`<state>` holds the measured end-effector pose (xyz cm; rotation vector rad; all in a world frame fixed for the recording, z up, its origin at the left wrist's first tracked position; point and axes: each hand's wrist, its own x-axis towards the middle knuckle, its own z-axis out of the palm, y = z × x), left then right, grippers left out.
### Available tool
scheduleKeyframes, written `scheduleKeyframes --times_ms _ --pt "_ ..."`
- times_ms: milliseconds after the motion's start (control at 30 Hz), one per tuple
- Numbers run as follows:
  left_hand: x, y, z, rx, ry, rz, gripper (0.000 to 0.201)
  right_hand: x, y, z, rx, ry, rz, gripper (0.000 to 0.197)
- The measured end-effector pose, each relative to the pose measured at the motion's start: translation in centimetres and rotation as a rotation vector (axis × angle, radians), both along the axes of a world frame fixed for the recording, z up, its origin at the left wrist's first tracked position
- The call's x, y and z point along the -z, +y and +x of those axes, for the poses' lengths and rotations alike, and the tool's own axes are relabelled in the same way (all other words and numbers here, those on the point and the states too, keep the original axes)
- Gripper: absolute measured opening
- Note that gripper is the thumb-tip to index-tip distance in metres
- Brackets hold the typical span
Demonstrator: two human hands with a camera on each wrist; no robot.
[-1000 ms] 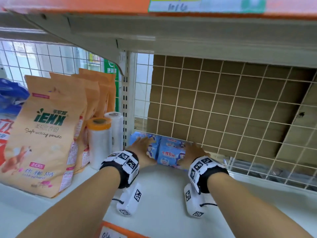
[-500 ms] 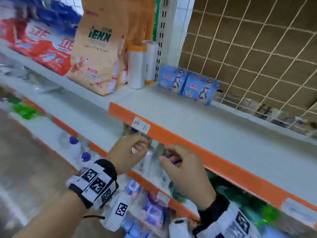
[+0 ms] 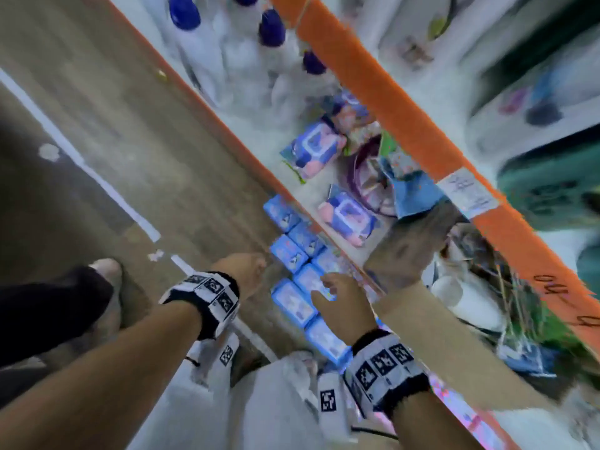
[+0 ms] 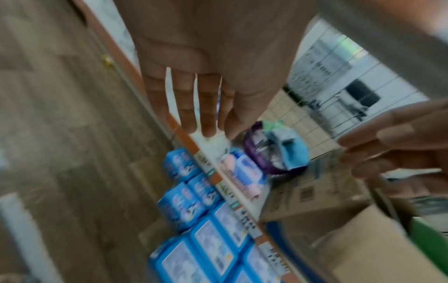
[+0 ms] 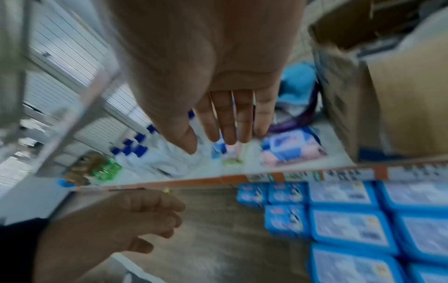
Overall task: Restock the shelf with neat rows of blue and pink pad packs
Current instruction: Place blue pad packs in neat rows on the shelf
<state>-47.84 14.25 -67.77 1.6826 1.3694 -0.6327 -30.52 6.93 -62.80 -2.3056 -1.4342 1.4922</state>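
Observation:
Several blue pad packs [image 3: 293,254] lie in rows on the wooden floor against the bottom shelf's edge; they also show in the left wrist view [image 4: 184,203] and the right wrist view [image 5: 349,220]. Two pink-and-blue packs [image 3: 349,216] lie on the bottom shelf. My left hand [image 3: 246,271] hangs just left of the floor packs with nothing in it, its fingers [image 4: 201,107] straight. Above the packs hovers my right hand [image 3: 337,300], also holding nothing, its fingers [image 5: 230,118] extended. The frames are blurred by motion.
A cardboard box [image 3: 409,245] stands on the bottom shelf right of the pink-and-blue packs, with a purple hoop [image 3: 367,177] of odds and ends behind them. White bottles with blue caps [image 3: 269,30] fill the shelf further along. An orange shelf edge [image 3: 389,102] overhangs.
Both hands left the two blue packs on the upper shelf, passed its orange edge and dropped toward the floor packs. My view swung down from the shelf to the floor.

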Motion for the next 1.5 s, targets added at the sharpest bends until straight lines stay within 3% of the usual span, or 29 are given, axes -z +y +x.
scheduleKeyframes --times_ms 100,267,400,567,733,933,1067,1167,1267,1367,1500 --pt "8.4 0.0 -0.7 0.085 0.091 -0.013 0.028 9.7 -0.5 -1.4 -0.025 -0.002 -0.091 0.044" --pt "22.0 1.5 0.3 0.254 0.116 0.163 0.046 25.0 1.6 -1.7 -0.025 -0.087 -0.044 0.052" --pt "29.1 3.3 2.1 0.334 0.082 0.304 0.057 33.0 3.7 -1.0 -0.068 -0.211 -0.008 0.052" --pt "33.6 7.9 4.3 0.352 0.111 0.351 0.071 38.5 3.8 -0.9 -0.3 -0.311 -0.077 0.055" --pt "35.1 10.3 5.9 0.636 0.118 0.558 0.052 40.2 3.2 -1.2 -0.298 -0.306 0.037 0.066" --pt "36.9 10.0 6.9 0.577 0.128 0.613 0.043 41.9 2.6 -1.4 -0.353 -0.406 0.081 0.075" --pt "37.9 8.7 6.0 0.634 0.162 0.841 0.038 43.0 2.4 -1.9 -0.363 -0.463 0.101 0.058" --pt "37.2 8.5 4.8 0.528 0.131 0.612 0.037 42.8 2.4 -1.8 -0.338 -0.437 0.101 0.052" --pt "35.7 9.0 2.5 0.384 0.149 0.481 0.059 41.2 1.7 -1.6 -0.277 -0.279 0.169 0.057" --pt "33.4 9.1 -0.2 0.219 0.055 0.352 0.073 37.6 0.2 -2.0 -0.121 -0.114 0.219 0.065" --pt "27.9 7.1 -2.3 0.021 -0.001 0.331 0.08 31.1 -1.0 -2.4 -0.057 -0.039 0.225 0.069"
